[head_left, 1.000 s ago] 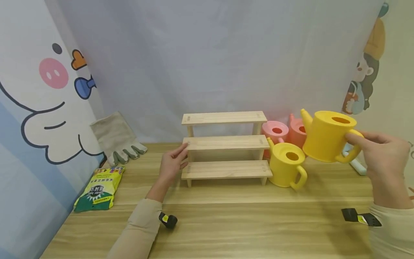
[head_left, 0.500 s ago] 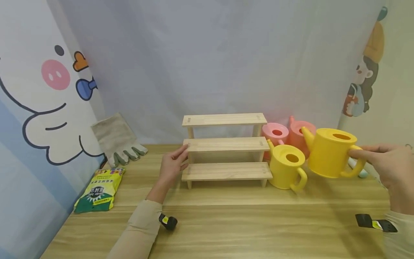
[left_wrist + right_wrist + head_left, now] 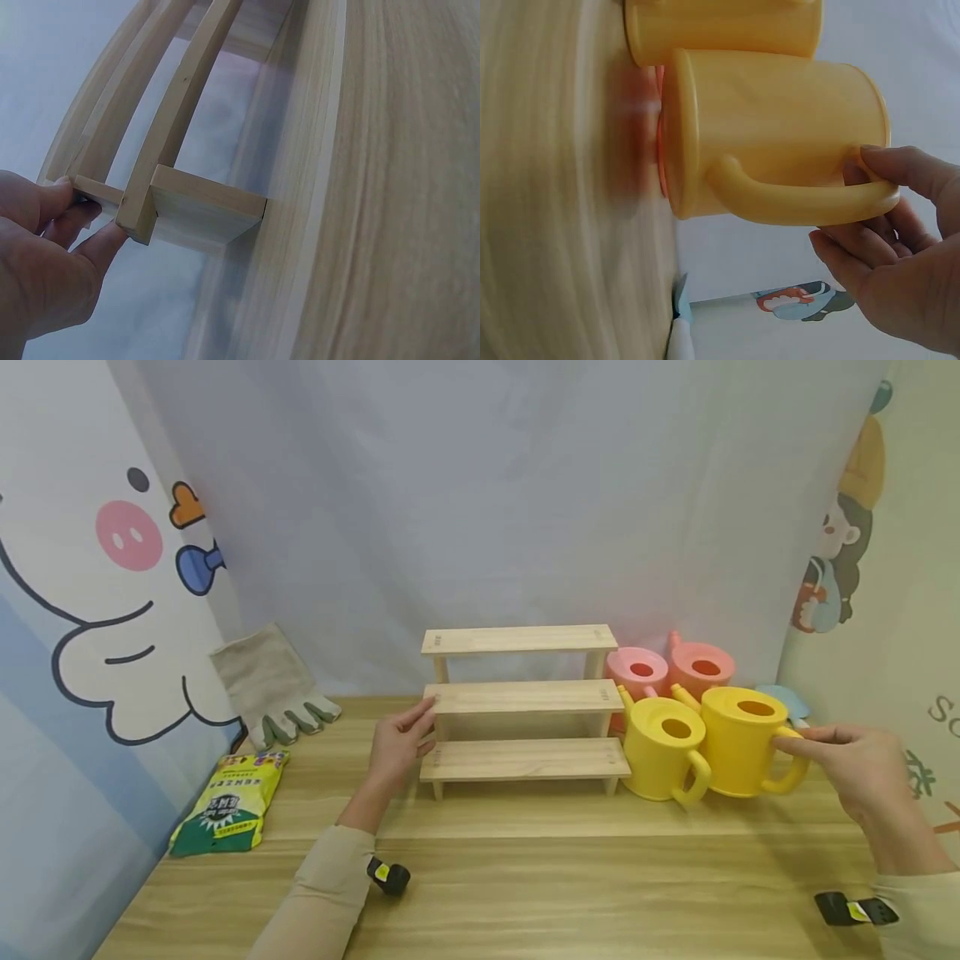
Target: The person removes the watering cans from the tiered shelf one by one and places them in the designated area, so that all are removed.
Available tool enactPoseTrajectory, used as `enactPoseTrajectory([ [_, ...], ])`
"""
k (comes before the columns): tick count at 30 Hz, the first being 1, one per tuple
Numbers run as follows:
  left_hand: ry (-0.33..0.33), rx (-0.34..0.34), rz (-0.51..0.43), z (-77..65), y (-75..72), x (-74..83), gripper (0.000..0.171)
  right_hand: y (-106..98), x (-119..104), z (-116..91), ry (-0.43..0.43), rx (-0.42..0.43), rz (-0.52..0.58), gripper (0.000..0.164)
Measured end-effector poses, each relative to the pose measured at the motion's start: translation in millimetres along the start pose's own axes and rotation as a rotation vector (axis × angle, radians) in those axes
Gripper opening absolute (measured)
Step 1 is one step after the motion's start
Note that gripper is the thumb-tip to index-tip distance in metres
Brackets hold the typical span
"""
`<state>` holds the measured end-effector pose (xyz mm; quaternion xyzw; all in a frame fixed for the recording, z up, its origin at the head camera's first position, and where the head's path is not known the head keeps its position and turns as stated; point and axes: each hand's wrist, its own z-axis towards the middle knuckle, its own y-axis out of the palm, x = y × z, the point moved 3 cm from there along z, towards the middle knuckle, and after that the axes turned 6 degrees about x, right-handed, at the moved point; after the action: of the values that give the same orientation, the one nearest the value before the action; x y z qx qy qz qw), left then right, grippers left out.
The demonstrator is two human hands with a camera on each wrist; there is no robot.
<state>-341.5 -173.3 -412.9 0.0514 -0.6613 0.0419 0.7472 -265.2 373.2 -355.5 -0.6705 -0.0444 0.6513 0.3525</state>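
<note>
A three-tier wooden plant stand stands against the back curtain. My left hand grips the left end of its middle shelf; in the left wrist view the thumb lies over the board with fingers beneath. On the right, my right hand pinches the handle of a yellow watering can, thumb near the handle's top. That can is upright, close over the table, right beside a second yellow watering can. Behind them are a pink watering can and a coral-pink one, both partly hidden.
A grey work glove leans on the curtain at the left. In front of it lies a yellow-green packet. A tool with a pale blue blade and white handle lies behind the right hand. Printed cloth walls flank the wooden table.
My right hand has lowered the yellow watering can from the air and brought it left, beside the other yellow one. My left hand has stayed on the plant stand.
</note>
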Motion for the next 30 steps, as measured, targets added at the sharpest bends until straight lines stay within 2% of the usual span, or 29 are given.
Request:
enactPoseTrajectory([
  [8,-0.016,0.009,0.008,-2.1,-1.1,-1.8,0.040,12,16,3,0.044,-0.003,0.016,0.037],
  [18,-0.005,0.007,0.015,-2.6,-1.8,-1.7,0.040,17,19,4,-0.022,-0.111,-0.053,0.036],
  [25,0.006,0.001,0.014,-1.7,-0.9,-0.5,0.041,17,20,4,-0.022,-0.143,-0.068,0.046],
  [30,0.002,0.009,0.012,-0.4,0.1,-1.1,0.040,9,7,-1,-0.112,-0.142,-0.167,0.067],
])
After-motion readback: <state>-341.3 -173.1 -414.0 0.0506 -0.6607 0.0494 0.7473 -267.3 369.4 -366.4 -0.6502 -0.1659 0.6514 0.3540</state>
